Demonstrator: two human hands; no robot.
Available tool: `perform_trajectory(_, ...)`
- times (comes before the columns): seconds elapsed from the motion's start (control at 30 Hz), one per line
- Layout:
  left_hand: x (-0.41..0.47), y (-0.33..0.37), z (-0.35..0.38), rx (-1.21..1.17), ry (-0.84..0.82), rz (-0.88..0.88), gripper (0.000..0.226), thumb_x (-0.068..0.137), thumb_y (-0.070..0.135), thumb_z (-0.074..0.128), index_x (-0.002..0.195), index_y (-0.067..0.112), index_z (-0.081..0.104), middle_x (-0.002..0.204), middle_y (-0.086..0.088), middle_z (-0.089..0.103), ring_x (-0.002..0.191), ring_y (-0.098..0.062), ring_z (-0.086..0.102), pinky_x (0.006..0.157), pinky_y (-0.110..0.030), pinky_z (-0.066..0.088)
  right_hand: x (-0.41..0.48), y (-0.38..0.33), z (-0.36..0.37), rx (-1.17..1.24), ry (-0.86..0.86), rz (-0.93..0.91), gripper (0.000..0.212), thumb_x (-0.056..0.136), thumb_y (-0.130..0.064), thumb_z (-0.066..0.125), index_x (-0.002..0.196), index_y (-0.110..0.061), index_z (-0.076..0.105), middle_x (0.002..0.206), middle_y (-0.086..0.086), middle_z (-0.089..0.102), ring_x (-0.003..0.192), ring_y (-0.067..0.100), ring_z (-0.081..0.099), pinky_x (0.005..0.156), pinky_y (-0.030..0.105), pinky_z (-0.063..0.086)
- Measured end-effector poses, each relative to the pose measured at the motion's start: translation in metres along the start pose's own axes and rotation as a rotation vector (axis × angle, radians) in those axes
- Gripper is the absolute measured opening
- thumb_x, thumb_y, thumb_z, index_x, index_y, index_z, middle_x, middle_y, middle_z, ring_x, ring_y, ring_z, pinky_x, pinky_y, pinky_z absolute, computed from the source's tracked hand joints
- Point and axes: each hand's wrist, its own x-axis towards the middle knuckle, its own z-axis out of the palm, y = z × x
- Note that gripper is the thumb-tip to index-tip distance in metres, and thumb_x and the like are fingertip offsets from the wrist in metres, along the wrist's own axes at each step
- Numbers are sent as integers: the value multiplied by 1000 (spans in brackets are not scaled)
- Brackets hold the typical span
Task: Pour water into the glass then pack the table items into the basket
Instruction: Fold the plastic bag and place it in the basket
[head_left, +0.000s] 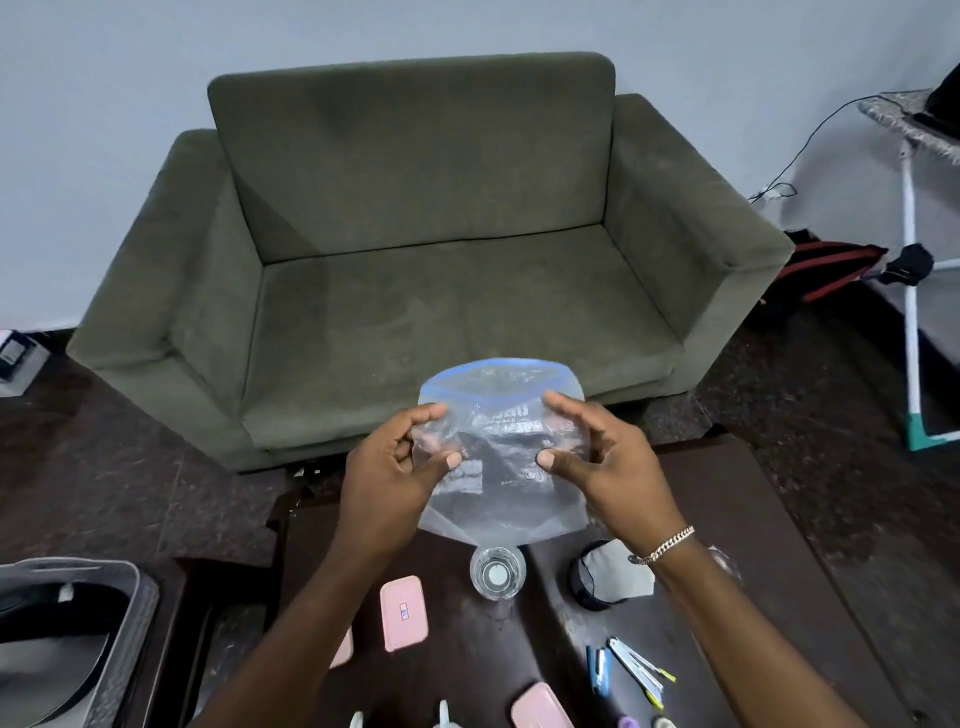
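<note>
Both my hands hold a clear plastic zip bag (501, 493) with a blue seal strip, raised above the dark table (727, 545). My left hand (395, 473) pinches its left side and my right hand (602, 462) pinches its right side. Directly below the bag stands a clear glass (497, 572) seen from above. A grey basket (104, 623) sits at the lower left, beside the table. On the table lie pink cases (404, 613), a grey face mask on a dark round object (615, 574), and pens with a blue item (631, 673).
A green two-seat sofa (441, 260) stands beyond the table. A white-framed rack (914, 260) with a cable stands at the right. Another pink case (540, 709) and small objects lie at the bottom edge. Dark stone floor surrounds the table.
</note>
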Motion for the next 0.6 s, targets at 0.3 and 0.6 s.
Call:
perform_trajectory(0.3,-7,-3,-13,298,149,121,24,87,20,82,67,12,70,75,5,48,64,-5,48,62,-13,36,5,-3,2,-115,41,94,9,87,-10,77,83,-18,77,88,1,65,78,4,61,76,17,44)
perform_trajectory(0.6,-18,-8,-12,-92,16,42,36,84,35,80,99,31,47,98,-2,69,91,-9,72,76,-25,57,8,-5,17,150,21,128,32,100,-27,62,71,-13,61,68,-2,54,64,14,47,64,30,40)
